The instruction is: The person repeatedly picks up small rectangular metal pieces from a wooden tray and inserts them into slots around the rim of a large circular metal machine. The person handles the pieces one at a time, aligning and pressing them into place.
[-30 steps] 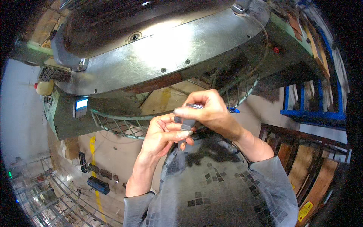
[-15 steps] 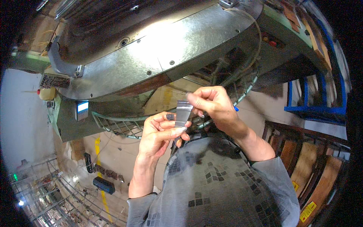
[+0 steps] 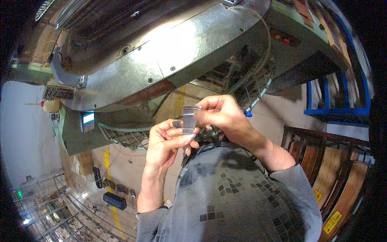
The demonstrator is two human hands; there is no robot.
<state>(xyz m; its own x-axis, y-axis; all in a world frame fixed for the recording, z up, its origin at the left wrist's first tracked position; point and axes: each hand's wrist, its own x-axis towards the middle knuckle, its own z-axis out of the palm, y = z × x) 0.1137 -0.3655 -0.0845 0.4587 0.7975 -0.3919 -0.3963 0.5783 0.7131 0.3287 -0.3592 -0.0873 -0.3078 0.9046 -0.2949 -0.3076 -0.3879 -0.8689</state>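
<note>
A small, shiny grey see-through strip, like plastic film [image 3: 188,119], stands upright between my two hands in front of my body. Its lower end is pinched by the thumb and fingers of my left hand [image 3: 167,139]. A dark band wraps one fingertip of that hand. My right hand [image 3: 219,115] is closed at the strip's upper right edge, its thumb smeared by motion and overlapping the film. What lies behind the right thumb is hidden.
Ahead curves a metal machine table [image 3: 161,56] with a green guard rail [image 3: 121,136] below. A small lit display [image 3: 87,119] hangs at left. On the right are a blue rack [image 3: 338,115] and long wooden boards [image 3: 342,197]. Wire shelving [image 3: 52,205] stands lower left.
The strip has turned a little and shifted slightly left with both hands. My right thumb has slid down along its right edge. The surroundings have shifted slightly in view.
</note>
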